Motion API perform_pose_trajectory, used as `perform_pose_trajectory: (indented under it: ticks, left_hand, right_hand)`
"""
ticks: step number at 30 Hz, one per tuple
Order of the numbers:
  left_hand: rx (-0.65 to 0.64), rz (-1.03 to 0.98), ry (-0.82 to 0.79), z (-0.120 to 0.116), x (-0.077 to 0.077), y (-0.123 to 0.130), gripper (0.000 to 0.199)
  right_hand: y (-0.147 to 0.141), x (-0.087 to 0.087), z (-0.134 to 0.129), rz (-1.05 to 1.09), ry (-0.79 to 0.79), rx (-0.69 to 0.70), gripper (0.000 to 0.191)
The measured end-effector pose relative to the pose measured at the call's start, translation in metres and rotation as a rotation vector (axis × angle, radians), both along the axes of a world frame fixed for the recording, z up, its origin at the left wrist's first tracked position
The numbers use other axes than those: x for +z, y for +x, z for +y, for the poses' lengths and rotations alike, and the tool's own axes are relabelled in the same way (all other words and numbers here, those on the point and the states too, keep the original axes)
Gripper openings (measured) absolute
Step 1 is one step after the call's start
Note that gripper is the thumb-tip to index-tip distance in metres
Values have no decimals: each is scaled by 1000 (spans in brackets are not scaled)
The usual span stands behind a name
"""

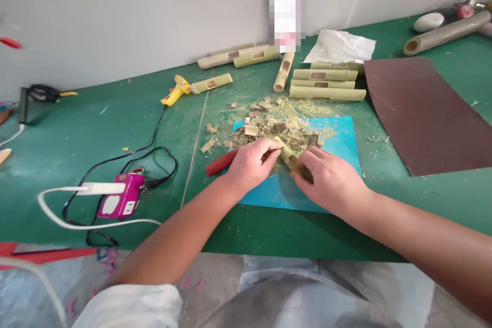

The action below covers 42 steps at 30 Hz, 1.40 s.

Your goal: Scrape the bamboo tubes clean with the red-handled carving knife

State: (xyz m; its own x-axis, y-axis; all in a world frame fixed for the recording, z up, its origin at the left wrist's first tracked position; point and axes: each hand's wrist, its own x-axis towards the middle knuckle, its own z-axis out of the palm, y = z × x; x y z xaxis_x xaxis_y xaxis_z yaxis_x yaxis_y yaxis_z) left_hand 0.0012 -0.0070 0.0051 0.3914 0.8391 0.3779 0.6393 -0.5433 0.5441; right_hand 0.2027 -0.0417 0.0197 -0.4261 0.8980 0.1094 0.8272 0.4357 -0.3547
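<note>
Well left of the blue mat (342, 138), on the green table (134, 107), lies one magenta power block (132, 184), with one white plug (102, 188) at its left end. Nearer, left of the mat's back edge, is one yellow glue gun (176, 90), its right side beside the end of one lone pale tube (223, 81). Behind the mat, toward its left, at least two back tubes (255, 56) lie by the wall; overlap makes the exact number uncertain.

One red handle (220, 163) shows at the mat's left edge, partly behind the left hand (251, 161). That hand's fingers are curled together at the far end of one bamboo tube (285, 152); I cannot tell whether they pinch the tube or the handle. The bamboo tube lies aslant over the mat's middle. Cut chips (251, 130), too many to count, and pale dust cover the mat's back part.

Behind the mat's middle lies one slanting tube (280, 82). Over the mat's right half, the right hand (326, 174) pinches the near part of the bamboo tube between thumb and fingers. Behind that half lie four stacked tubes (330, 93) and one white paper (338, 47). Right of the mat are one brown sheet (426, 113) and, farther back, one thick dark tube (449, 33).
</note>
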Motion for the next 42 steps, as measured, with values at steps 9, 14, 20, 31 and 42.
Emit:
perform_pose_trajectory:
  ticks: [9, 14, 20, 31, 42]
  left_hand:
    - [133, 47, 71, 5, -1, -2, 11]
    - [161, 40, 79, 4, -3, 0, 7]
    - [30, 38, 66, -1, -3, -1, 4]
    - [126, 53, -20, 4, 0, -4, 9]
    - [176, -30, 21, 6, -1, -6, 3]
  right_hand:
    - [1, 2, -2, -81, 8, -78, 21]
    - [0, 3, -2, -149, -41, -94, 22]
    - [-2, 5, -3, -159, -62, -88, 24]
    - [0, 5, -5, -159, 35, -44, 17]
    - [-1, 6, -4, -174, -10, -54, 21]
